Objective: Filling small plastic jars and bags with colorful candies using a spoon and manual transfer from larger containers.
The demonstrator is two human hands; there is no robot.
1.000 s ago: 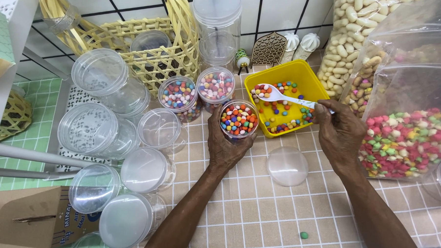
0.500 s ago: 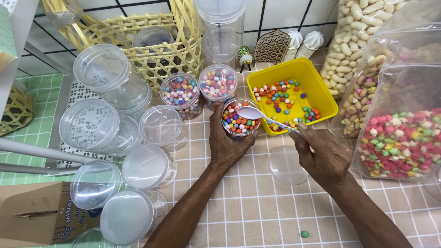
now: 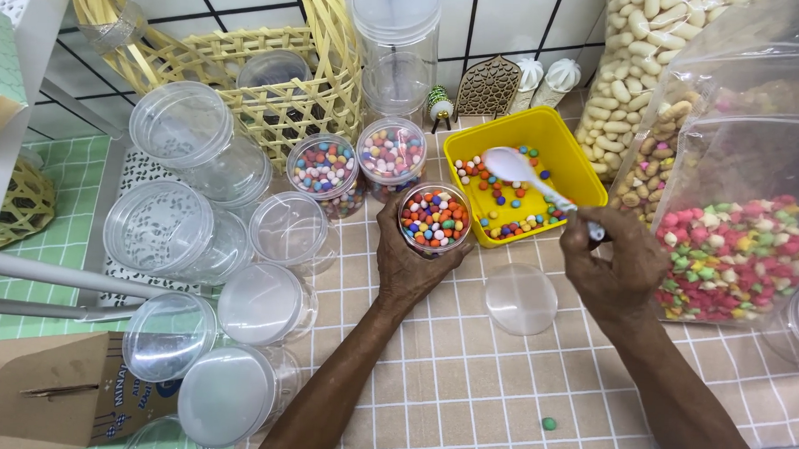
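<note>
Head view: our left hand (image 3: 411,265) is wrapped around the small clear jar (image 3: 433,219), heaped with coloured candies, just beside the yellow tray (image 3: 568,160). Our right hand (image 3: 612,267) pinches the white spoon (image 3: 529,178), empty, over the tray. Filling step looks nearly finished; the loose lid (image 3: 521,298) lies near.

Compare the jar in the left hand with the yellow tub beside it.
The jar is round and clear; the yellow tub is square and opaque. The jar is heaped with coloured candies to its rim; the tub holds only a thin scatter on its floor. The left hand grips the jar, while the tub stands free, with the spoon in the right hand over it. Both are open-topped and hold the same candies.
</note>
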